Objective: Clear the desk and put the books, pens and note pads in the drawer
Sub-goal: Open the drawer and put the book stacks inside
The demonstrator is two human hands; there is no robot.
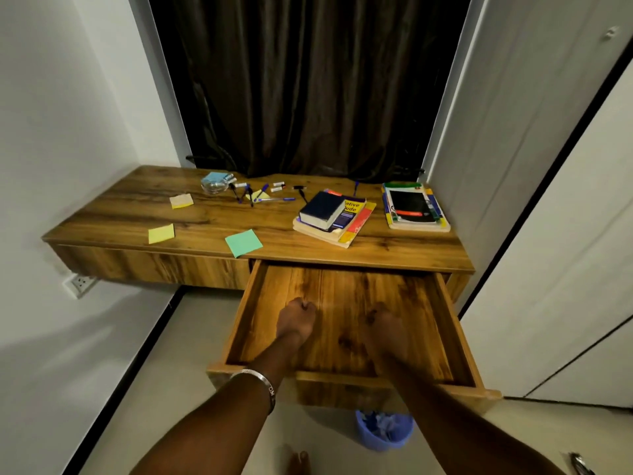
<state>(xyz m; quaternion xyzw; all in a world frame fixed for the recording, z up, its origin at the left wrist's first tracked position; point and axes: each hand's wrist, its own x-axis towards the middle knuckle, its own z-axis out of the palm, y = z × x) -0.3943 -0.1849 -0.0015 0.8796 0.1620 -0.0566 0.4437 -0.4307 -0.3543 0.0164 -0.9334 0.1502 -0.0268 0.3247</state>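
**Desk, open drawer and loose stationery: contents as seen from the head camera**

- Dark brown pleated curtain (308,87): hangs behind the desk, full width.
- Long wooden desk (144,214): top carries all books, pens and pads.
- Pulled-out wooden drawer (455,323): under the desk's right half, holding no stationery; both hands lie over its floor.
- Right stack of books (416,209): black cover on top, near the desk's right end.
- Middle stack of books (334,216): thick navy volume uppermost, yellow covers beneath.
- Blue plastic waste bin (383,430): on the floor below the drawer front.
- Left hand (296,317): fingers curled into a fist, grasping nothing visible; silver bangle (257,380) on the forearm.
- Right hand (385,329): blurred, fingers bent downward; grip cannot be told.
- Green note pad (244,243): at the desk's front edge.
- Yellow note pad (161,233): left of the green one.
- Pale yellow note pad (181,200): further back.
- Scattered blue pens (263,197): rear centre, beside a clear glass dish (214,186).
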